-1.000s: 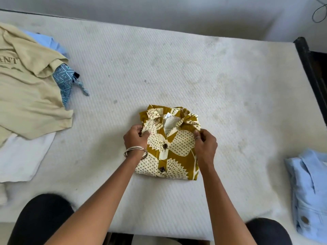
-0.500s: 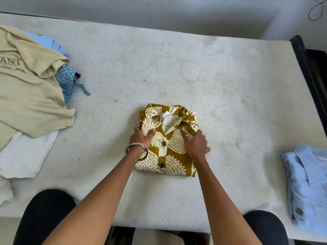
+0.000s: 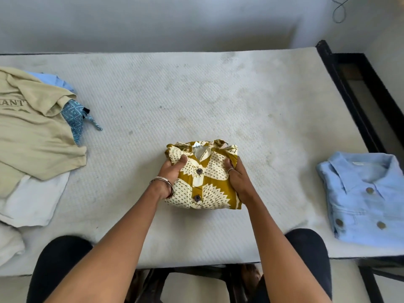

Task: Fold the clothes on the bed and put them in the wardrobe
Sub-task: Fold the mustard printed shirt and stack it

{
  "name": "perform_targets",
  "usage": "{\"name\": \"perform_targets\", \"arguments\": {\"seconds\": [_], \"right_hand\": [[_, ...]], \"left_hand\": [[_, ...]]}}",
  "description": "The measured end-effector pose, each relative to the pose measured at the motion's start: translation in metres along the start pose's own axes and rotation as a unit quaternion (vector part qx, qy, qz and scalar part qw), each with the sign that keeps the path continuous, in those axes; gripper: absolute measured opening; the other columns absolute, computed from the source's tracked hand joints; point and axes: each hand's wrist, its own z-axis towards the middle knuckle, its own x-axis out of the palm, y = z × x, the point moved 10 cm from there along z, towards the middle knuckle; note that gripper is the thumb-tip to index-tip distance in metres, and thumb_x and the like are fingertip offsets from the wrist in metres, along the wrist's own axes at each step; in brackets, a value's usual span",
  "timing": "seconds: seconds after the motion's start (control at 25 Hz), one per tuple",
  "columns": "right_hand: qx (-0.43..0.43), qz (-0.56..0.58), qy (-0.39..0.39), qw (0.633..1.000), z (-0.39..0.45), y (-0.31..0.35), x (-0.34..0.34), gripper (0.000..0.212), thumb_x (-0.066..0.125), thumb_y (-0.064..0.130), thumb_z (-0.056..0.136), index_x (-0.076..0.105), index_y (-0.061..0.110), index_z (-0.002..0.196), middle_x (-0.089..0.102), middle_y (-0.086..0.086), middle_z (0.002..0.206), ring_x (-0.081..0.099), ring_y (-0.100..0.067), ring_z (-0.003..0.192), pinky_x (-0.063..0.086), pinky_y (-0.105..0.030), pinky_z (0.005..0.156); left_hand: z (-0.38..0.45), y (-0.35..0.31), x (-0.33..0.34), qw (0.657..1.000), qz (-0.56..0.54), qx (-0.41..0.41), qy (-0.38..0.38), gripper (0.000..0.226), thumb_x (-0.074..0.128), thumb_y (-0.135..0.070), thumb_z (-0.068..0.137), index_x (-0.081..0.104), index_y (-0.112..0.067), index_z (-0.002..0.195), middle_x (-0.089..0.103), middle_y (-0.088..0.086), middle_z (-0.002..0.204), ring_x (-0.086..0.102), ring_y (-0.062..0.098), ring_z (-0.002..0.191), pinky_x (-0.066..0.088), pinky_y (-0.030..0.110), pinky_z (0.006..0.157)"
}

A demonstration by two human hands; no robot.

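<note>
the left hand [image 3: 169, 174] grips the left edge of a folded mustard-yellow and cream patterned button shirt [image 3: 203, 178], thumb on top of the cloth and fingers curled under the side; a pair of thin metal bangles [image 3: 162, 182] circles that wrist. the right hand [image 3: 237, 178] grips the shirt's right edge the same way, thumb lying on the front panel, the other fingers wrapped round the side, with a ring [image 3: 231, 170] on one finger. so each grip is closed around the folded bundle, one on either flank.

the shirt sits collar-away from the person, two dark buttons showing down its placket, on the white quilted mattress [image 3: 196, 106] of the bed, a little toward six o'clock of the mattress centre. whether it is lifted clear of the mattress or resting on it i cannot tell.

at three o'clock, well apart from the hands, lies a folded light blue button shirt [image 3: 363, 197] near the mattress edge. at nine o'clock is a loose heap: a beige t-shirt with printed lettering [image 3: 32, 132] on top, a blue geometric-print cloth [image 3: 75, 118] poking out beside it, a pale blue garment [image 3: 63, 83] behind, and a white cloth [image 3: 32, 202] beneath.

a black metal bed frame [image 3: 354, 101] runs along the two o'clock side. the person's dark-clad knees [image 3: 56, 263] press against the mattress at six o'clock.
</note>
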Motion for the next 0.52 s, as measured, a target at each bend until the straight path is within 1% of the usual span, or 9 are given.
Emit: {"name": "perform_targets", "arguments": {"seconds": [0.04, 0.12, 0.16, 0.2, 0.28, 0.32, 0.36, 0.44, 0.52], "right_hand": [[-0.007, 0.014, -0.017, 1.000, -0.007, 0.008, -0.019, 0.035, 0.045, 0.042, 0.101, 0.044, 0.030, 0.134, 0.061, 0.001, 0.124, 0.064, -0.017, 0.106, 0.058, -0.032, 0.080], [-0.028, 0.036, -0.049, 0.998, -0.024, 0.027, -0.064, 0.026, 0.047, 0.040, 0.101, 0.049, 0.031, 0.126, 0.065, -0.002, 0.119, 0.068, -0.019, 0.101, 0.060, -0.035, 0.079], [-0.042, 0.043, -0.068, 0.996, -0.033, 0.035, -0.093, 0.022, 0.047, 0.039, 0.102, 0.050, 0.031, 0.122, 0.066, -0.004, 0.116, 0.070, -0.020, 0.098, 0.060, -0.037, 0.078], [-0.061, 0.045, -0.089, 0.993, -0.044, 0.044, -0.127, 0.019, 0.047, 0.038, 0.102, 0.051, 0.031, 0.120, 0.067, -0.005, 0.114, 0.070, -0.021, 0.096, 0.060, -0.039, 0.078], [-0.097, 0.025, -0.121, 0.988, -0.065, 0.064, -0.193, 0.022, 0.047, 0.038, 0.102, 0.051, 0.030, 0.122, 0.068, -0.008, 0.112, 0.070, -0.025, 0.098, 0.059, -0.044, 0.081], [-0.107, 0.006, -0.130, 0.986, -0.075, 0.074, -0.225, 0.024, 0.047, 0.039, 0.102, 0.051, 0.029, 0.123, 0.068, -0.009, 0.112, 0.070, -0.026, 0.097, 0.059, -0.044, 0.081], [-0.112, -0.016, -0.140, 0.984, -0.084, 0.084, -0.258, 0.024, 0.046, 0.040, 0.102, 0.051, 0.029, 0.123, 0.067, -0.011, 0.113, 0.070, -0.027, 0.098, 0.060, -0.044, 0.081], [-0.116, -0.065, -0.167, 0.977, -0.102, 0.100, -0.331, 0.024, 0.046, 0.041, 0.102, 0.051, 0.029, 0.122, 0.065, -0.010, 0.116, 0.068, -0.027, 0.102, 0.059, -0.043, 0.084], [-0.117, -0.071, -0.183, 0.974, -0.114, 0.109, -0.396, 0.027, 0.048, 0.040, 0.101, 0.051, 0.028, 0.125, 0.065, -0.008, 0.118, 0.069, -0.026, 0.103, 0.059, -0.044, 0.083]], "left_hand": [[-0.010, -0.007, 0.019, 1.000, -0.010, 0.004, 0.009, 0.041, 0.064, -0.038, 0.088, 0.055, -0.016, 0.122, 0.070, 0.007, 0.106, 0.069, 0.016, 0.081, 0.055, 0.026, 0.056], [-0.024, -0.020, 0.064, 0.999, -0.016, 0.025, 0.025, 0.040, 0.063, -0.037, 0.089, 0.048, -0.022, 0.123, 0.068, 0.003, 0.104, 0.068, 0.016, 0.082, 0.054, 0.025, 0.052], [-0.030, -0.025, 0.092, 0.998, -0.023, 0.033, 0.043, 0.040, 0.062, -0.037, 0.090, 0.046, -0.024, 0.124, 0.067, 0.003, 0.107, 0.068, 0.018, 0.085, 0.055, 0.026, 0.054], [-0.036, -0.028, 0.125, 0.996, -0.036, 0.038, 0.066, 0.043, 0.062, -0.038, 0.090, 0.045, -0.024, 0.126, 0.066, 0.004, 0.111, 0.068, 0.021, 0.090, 0.057, 0.030, 0.060], [-0.048, -0.030, 0.192, 0.990, -0.072, 0.045, 0.116, 0.056, 0.067, -0.043, 0.086, 0.043, -0.022, 0.132, 0.066, 0.007, 0.118, 0.068, 0.028, 0.099, 0.058, 0.044, 0.076], [-0.055, -0.029, 0.226, 0.984, -0.096, 0.041, 0.141, 0.063, 0.069, -0.046, 0.081, 0.042, -0.022, 0.133, 0.066, 0.008, 0.120, 0.067, 0.030, 0.102, 0.056, 0.050, 0.082], [-0.063, -0.028, 0.260, 0.979, -0.112, 0.042, 0.166, 0.067, 0.070, -0.046, 0.079, 0.041, -0.022, 0.134, 0.065, 0.009, 0.121, 0.067, 0.031, 0.103, 0.055, 0.052, 0.085], [-0.081, -0.026, 0.333, 0.969, -0.122, 0.059, 0.204, 0.061, 0.070, -0.036, 0.084, 0.039, -0.021, 0.135, 0.063, 0.009, 0.123, 0.066, 0.029, 0.104, 0.056, 0.049, 0.085], [-0.095, -0.021, 0.394, 0.962, -0.130, 0.084, 0.227, 0.057, 0.068, -0.024, 0.087, 0.037, -0.024, 0.135, 0.061, 0.006, 0.125, 0.064, 0.026, 0.107, 0.056, 0.046, 0.086]]}}
